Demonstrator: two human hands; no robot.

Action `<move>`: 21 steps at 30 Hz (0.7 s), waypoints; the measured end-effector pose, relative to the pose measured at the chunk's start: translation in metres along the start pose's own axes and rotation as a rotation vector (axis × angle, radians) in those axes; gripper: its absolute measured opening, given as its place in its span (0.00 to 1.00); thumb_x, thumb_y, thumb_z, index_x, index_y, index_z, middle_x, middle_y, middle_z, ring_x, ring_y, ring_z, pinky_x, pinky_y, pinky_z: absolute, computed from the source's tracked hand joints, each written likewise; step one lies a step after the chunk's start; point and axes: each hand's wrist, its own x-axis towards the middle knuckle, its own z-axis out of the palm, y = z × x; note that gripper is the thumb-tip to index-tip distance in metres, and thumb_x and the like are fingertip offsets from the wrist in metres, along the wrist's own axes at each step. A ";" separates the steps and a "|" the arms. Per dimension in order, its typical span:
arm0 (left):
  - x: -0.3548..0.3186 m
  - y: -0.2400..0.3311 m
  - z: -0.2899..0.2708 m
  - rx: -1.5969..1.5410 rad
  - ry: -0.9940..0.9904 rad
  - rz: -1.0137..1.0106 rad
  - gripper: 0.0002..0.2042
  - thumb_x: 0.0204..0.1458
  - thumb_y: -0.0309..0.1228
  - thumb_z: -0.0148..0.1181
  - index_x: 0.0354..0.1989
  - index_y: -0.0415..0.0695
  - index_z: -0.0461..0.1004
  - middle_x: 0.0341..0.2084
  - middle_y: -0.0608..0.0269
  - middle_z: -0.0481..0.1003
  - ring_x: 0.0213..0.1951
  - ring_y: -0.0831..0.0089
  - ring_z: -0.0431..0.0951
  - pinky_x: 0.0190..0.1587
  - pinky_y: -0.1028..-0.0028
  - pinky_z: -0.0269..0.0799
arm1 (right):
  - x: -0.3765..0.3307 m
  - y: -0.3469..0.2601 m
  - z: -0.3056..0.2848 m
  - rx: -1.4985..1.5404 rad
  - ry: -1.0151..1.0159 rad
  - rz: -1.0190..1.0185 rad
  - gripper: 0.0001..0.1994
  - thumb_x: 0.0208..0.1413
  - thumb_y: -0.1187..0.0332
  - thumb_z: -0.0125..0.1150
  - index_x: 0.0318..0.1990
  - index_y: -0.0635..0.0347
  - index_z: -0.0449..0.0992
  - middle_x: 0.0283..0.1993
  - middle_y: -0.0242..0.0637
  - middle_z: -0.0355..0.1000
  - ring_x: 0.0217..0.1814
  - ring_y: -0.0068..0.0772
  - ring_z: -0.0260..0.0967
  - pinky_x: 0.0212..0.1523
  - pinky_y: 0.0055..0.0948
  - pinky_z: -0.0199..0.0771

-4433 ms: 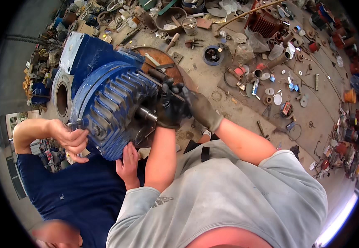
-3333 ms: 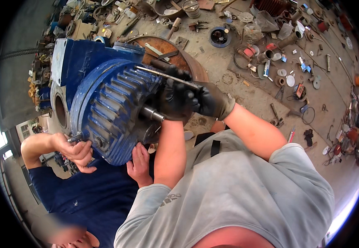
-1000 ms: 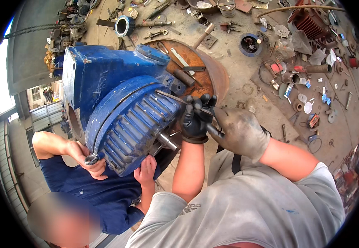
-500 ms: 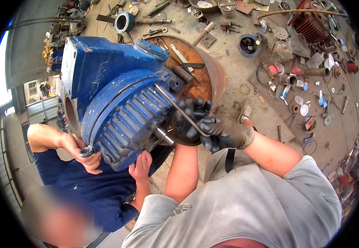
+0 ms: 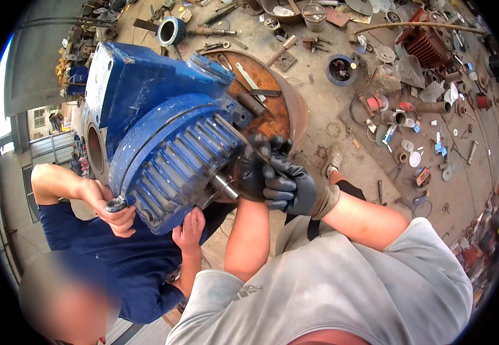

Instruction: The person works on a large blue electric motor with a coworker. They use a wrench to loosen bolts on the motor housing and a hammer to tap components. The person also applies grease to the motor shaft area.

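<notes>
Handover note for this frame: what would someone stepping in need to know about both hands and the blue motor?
Left hand and right hand, both in dark gloves, are clasped together around a thin metal rod lying against the ribbed blue motor, next to its shaft. The motor sits tilted by a rusty drum. A co-worker's hands brace it from below. Whether the rod has shifted anything cannot be told; the motor looks assembled.
</notes>
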 end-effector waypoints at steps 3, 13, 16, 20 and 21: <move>-0.007 -0.002 0.003 -0.032 0.121 -0.002 0.15 0.75 0.40 0.47 0.58 0.45 0.76 0.42 0.66 0.78 0.66 0.57 0.74 0.75 0.44 0.60 | -0.020 0.005 0.029 -1.182 0.613 -0.278 0.21 0.75 0.52 0.48 0.45 0.62 0.79 0.23 0.31 0.74 0.25 0.32 0.73 0.36 0.35 0.75; -0.001 -0.006 -0.001 -0.019 0.198 0.000 0.16 0.74 0.39 0.49 0.63 0.47 0.73 0.41 0.63 0.79 0.62 0.56 0.77 0.73 0.44 0.63 | -0.038 -0.004 0.053 -2.118 0.927 -0.286 0.16 0.65 0.59 0.61 0.43 0.66 0.81 0.33 0.55 0.80 0.42 0.60 0.81 0.47 0.53 0.78; -0.005 0.000 0.004 -0.039 0.218 -0.045 0.18 0.74 0.40 0.49 0.65 0.46 0.72 0.42 0.63 0.79 0.62 0.55 0.77 0.70 0.46 0.67 | -0.039 -0.008 0.039 -2.062 0.827 -0.315 0.16 0.67 0.59 0.59 0.47 0.66 0.80 0.35 0.50 0.82 0.41 0.54 0.83 0.43 0.48 0.80; -0.011 0.001 0.005 0.051 0.248 -0.009 0.21 0.72 0.40 0.54 0.66 0.38 0.69 0.40 0.56 0.79 0.61 0.50 0.75 0.44 0.54 0.86 | -0.024 0.014 0.037 -1.240 0.740 -0.360 0.15 0.74 0.58 0.54 0.53 0.60 0.77 0.27 0.31 0.76 0.25 0.31 0.74 0.28 0.30 0.74; -0.012 0.003 0.002 0.060 0.209 -0.010 0.21 0.72 0.39 0.54 0.65 0.38 0.70 0.40 0.56 0.79 0.61 0.50 0.75 0.45 0.56 0.86 | -0.024 0.015 0.029 -0.844 0.564 -0.282 0.14 0.75 0.58 0.52 0.54 0.58 0.75 0.26 0.28 0.73 0.23 0.27 0.69 0.26 0.26 0.70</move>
